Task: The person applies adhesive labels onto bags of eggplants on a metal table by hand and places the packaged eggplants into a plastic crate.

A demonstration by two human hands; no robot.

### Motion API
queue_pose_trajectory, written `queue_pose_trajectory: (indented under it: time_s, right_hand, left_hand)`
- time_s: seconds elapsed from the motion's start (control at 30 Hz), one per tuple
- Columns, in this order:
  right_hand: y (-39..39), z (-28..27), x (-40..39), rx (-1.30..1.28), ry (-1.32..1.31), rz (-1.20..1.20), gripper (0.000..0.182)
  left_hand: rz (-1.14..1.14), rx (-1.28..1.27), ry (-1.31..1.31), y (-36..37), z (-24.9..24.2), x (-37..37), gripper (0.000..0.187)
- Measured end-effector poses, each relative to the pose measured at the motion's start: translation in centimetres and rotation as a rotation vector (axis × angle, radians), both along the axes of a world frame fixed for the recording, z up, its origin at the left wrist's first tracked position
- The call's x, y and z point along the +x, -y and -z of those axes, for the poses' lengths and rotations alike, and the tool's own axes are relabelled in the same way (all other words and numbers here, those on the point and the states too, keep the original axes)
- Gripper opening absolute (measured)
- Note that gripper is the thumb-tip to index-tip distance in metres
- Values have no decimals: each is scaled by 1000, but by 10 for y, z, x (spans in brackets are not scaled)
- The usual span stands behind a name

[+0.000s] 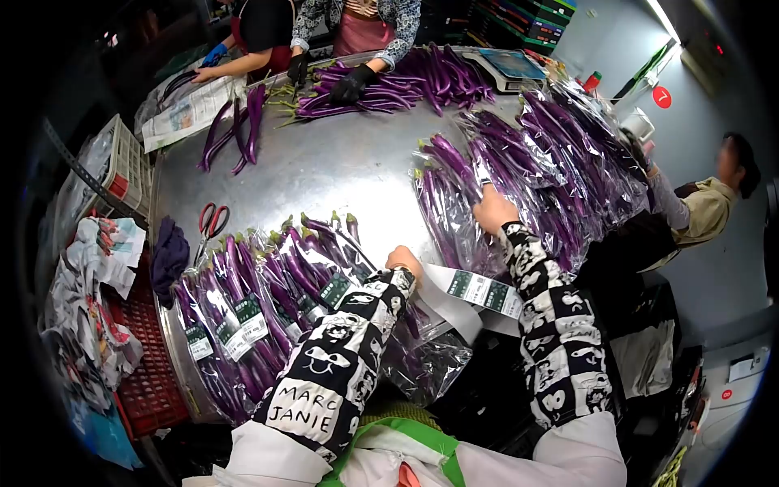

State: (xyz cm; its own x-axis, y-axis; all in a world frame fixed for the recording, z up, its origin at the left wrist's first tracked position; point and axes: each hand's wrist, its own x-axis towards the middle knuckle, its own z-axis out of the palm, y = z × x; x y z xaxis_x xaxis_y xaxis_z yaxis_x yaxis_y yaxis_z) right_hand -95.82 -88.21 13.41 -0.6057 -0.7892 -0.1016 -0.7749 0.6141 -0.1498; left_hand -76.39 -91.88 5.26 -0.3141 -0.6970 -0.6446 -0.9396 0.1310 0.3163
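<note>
My left hand (403, 260) rests at the near edge of the round steel table (324, 170), fingers curled on a strip of green-and-white labels (485, 292) that trails to the right. My right hand (493, 209) presses on a clear bag of long purple eggplants (454, 203) in the pile at mid-right. Both forearms wear black-and-white patterned sleeve covers. A row of labelled eggplant bags (243, 316) lies to the left of my left arm. An unlabelled bag (426, 365) hangs over the table edge below my left hand.
Red-handled scissors (209, 225) lie beside a dark cloth (169, 253). Loose eggplants (398, 85) are heaped at the far side, where two people in gloves handle them. A scale (510, 66) stands behind. Another person (706, 203) stands right. Crates (122, 170) sit left.
</note>
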Motion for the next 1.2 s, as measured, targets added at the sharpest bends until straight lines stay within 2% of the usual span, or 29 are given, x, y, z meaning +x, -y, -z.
queue_pose_trajectory:
  time_s: [0.07,0.17,0.23,0.27,0.33,0.4,0.43,0.5,0.53,0.57,0.6,0.63,0.7,0.77,0.83,0.87,0.9,0.97,1.03,1.1,1.2]
  right_hand:
    - [4,-26,-10,-51,-98,-89,38]
    - [-4,-85,14,-98,-179,-283,46]
    - [-27,-97,30,-243,-197,-434,51]
    - [-37,-110,48,-168,-177,-401,56]
    - [-59,-86,73,-213,-165,-361,58]
    - [-73,-36,99,-201,-227,-313,60]
    - [-78,2,104,-215,-286,-309,61]
    - [-89,73,105,-196,-438,-410,62]
    - [-96,105,105,-297,-444,-363,57]
    - [-95,104,113,-357,-475,-327,52]
    - [-92,88,124,-474,-450,-352,51]
    - [-92,65,137,-583,-419,-369,51]
    - [-89,38,161,-729,-212,-450,52]
    - [-84,35,189,-658,177,-421,44]
    - [-72,29,212,-210,343,-361,51]
    - [-69,29,222,-241,173,-396,58]
    - [-65,31,226,-250,175,-390,58]
    - [-52,45,229,-179,224,-214,59]
    - [-46,45,219,-152,365,-228,56]
    - [-41,34,215,-59,405,-318,53]
    - [-35,20,212,-138,662,-458,46]
  left_hand:
    - [-30,-22,-24,-4,8,-2,46]
    - [-118,-16,-33,4,32,-9,40]
    - [-123,31,-20,13,47,-14,36]
    - [-118,-41,-109,10,54,-13,32]
    - [-158,-94,-301,19,87,-14,42]
    - [-583,75,-560,14,39,7,55]
    - [-632,158,-698,15,36,12,51]
    - [-553,4,-709,11,6,19,51]
    - [-472,-33,-749,12,-11,29,50]
    - [-391,-70,-788,13,-28,40,49]
    - [-409,-221,-884,6,-47,51,47]
    - [-393,-240,-951,9,-47,62,49]
    - [-473,-42,-948,8,-89,103,53]
    - [-581,-156,-932,1,-93,138,55]
    - [-716,-176,-805,-12,-88,174,51]
    - [-782,-22,-875,-25,-96,186,46]
    - [-846,134,-942,-36,-105,196,42]
    - [-1033,604,-970,-40,-74,208,50]
    - [-1055,509,-973,-43,-52,202,39]
    - [-1177,539,-1156,-45,-47,195,31]
    - [-1203,607,-1317,-49,-39,193,27]
